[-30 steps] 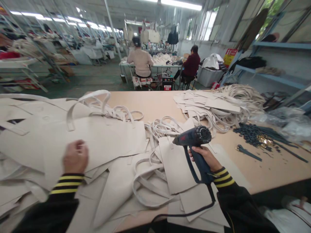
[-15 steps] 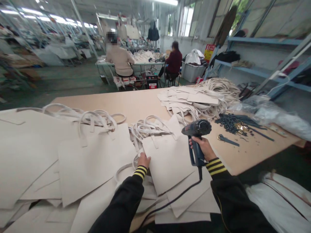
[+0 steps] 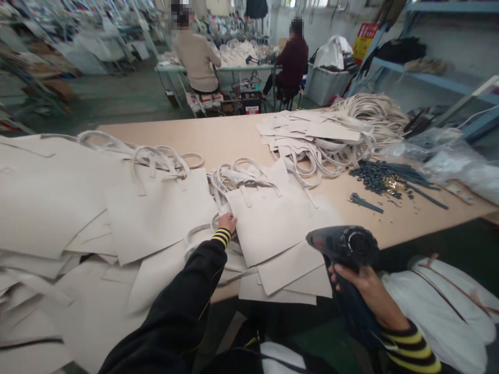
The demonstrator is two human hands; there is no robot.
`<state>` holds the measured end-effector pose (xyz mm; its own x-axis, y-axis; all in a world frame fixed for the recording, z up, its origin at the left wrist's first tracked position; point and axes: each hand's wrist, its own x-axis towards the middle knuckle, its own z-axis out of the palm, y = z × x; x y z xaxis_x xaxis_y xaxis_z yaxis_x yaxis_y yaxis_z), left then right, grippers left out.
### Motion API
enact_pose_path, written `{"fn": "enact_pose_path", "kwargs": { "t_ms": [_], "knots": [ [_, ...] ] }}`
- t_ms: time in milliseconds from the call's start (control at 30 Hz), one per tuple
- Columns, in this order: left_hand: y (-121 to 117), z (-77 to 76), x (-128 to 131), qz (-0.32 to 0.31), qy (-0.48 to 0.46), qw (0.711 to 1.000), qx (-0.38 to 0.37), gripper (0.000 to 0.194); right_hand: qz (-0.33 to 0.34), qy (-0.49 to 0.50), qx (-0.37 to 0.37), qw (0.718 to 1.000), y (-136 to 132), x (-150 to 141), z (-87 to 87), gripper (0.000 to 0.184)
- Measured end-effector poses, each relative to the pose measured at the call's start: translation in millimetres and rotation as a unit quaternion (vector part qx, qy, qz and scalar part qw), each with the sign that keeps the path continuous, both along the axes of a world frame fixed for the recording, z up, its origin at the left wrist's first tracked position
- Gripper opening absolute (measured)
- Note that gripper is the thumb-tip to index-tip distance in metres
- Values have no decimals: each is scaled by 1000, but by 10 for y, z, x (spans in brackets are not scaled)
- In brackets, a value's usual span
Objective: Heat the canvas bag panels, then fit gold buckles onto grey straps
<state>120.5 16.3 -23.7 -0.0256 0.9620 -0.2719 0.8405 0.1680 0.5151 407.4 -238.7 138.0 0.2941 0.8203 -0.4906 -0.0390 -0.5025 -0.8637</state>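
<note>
My right hand (image 3: 364, 285) is wrapped around the handle of a dark heat gun (image 3: 343, 243), held off the table's front edge with its nozzle pointing left. My left hand (image 3: 227, 222) is closed at the left edge of a cream bag panel (image 3: 273, 221), its fingertips partly hidden. That panel carries looped straps (image 3: 249, 176) along its top and lies over more cream panels (image 3: 296, 275). Just left of this hand sits another strapped panel (image 3: 159, 218), part of a wide spread of similar pieces.
Farther back on the table (image 3: 202, 137) lie a stack of cream pieces (image 3: 312, 127) and coiled straps (image 3: 370, 111). Dark small parts and straps (image 3: 374, 179) are heaped at right beside clear plastic (image 3: 460, 156). White sacks (image 3: 440, 301) stand low right. Two people sit beyond.
The heat gun in my right hand has come down and right, away from above the panel toward me. My left hand stays at the panel's edge. The view has tilted downward.
</note>
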Motion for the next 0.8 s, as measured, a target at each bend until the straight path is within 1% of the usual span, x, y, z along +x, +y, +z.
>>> {"fn": "enact_pose_path", "kwargs": {
  "t_ms": [33, 100, 167, 233, 300, 367, 400, 467, 533, 600, 667, 700, 733, 800],
  "knots": [
    [-7, 11, 14, 3, 1, 1000, 2, 11, 22, 29, -3, 999, -97, -60, 4, 31],
    [-19, 35, 47, 5, 2, 1000, 4, 12, 88, 88, -5, 992, -181, -204, 6, 29],
    [-29, 58, 80, 4, 4, 1000, 3, 13, 162, 137, -3, 977, -160, -359, 2, 27],
    [-41, 81, 106, 4, 6, 1000, 2, 17, 214, 164, 4, 963, -102, -495, -11, 27],
    [-57, 107, 121, 5, 7, 1000, 3, 20, 238, 165, 13, 957, -69, -584, -29, 27],
    [-77, 140, 125, 7, 7, 1000, 6, 22, 241, 147, 23, 959, -88, -608, -53, 26],
    [-87, 159, 125, 8, 6, 1000, 8, 22, 228, 132, 28, 964, -113, -593, -68, 25],
    [-104, 200, 119, 9, 2, 1000, 15, 20, 179, 92, 33, 979, -167, -510, -111, 25],
    [-112, 234, 110, 9, -5, 1000, 23, 14, 108, 41, 29, 993, -177, -368, -166, 26],
    [-106, 250, 97, 8, -13, 999, 32, 11, 27, -10, 29, 999, -103, -191, -213, 28],
    [-87, 247, 78, 6, -21, 999, 39, 11, -48, -45, 37, 997, 68, -19, -228, 29],
    [-75, 239, 65, 5, -24, 999, 42, 11, -75, -51, 42, 995, 184, 50, -222, 30],
    [-63, 228, 50, 3, -27, 999, 44, 12, -89, -46, 48, 994, 316, 99, -207, 30],
    [-47, 198, 16, -1, -32, 998, 46, 12, -81, -3, 69, 994, 606, 120, -169, 29]
  ]
}}
